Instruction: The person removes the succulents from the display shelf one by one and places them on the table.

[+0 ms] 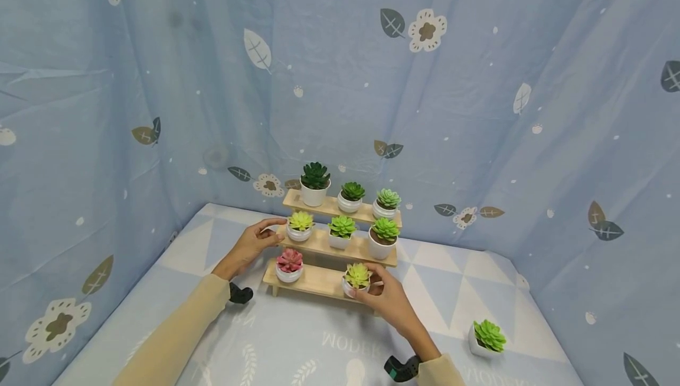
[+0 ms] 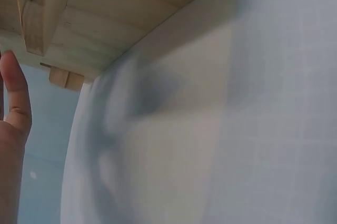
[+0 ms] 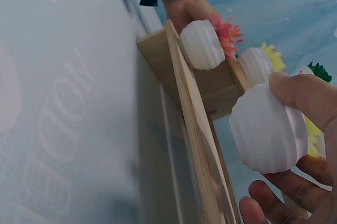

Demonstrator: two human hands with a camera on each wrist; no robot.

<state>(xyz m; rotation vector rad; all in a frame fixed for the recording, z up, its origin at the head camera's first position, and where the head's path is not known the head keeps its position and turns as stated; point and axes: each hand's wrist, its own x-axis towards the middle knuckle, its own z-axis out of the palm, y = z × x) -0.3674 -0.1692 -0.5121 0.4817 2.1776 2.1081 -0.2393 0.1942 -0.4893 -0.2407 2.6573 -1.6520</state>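
Observation:
My right hand (image 1: 388,294) pinches the white ribbed pot (image 3: 268,126) of a yellow-green succulent (image 1: 358,276) between thumb and fingers. That pot is at the right part of the bottom tier of a three-step wooden stand (image 1: 321,280). My left hand (image 1: 254,247) is at the stand's left end, its fingertips close to the middle tier's edge and a potted yellow succulent (image 1: 300,225); its thumb (image 2: 15,87) shows beside the wood in the left wrist view. A potted pink-red succulent (image 1: 289,265) stands on the bottom tier's left.
The top tier holds a dark green succulent (image 1: 315,182) and two smaller ones; green succulents (image 1: 341,232) also stand on the middle tier. Apart at the right, a green succulent in a white pot (image 1: 486,339) rests on the patterned cloth (image 1: 297,339). Blue curtain (image 1: 340,79) surrounds the table.

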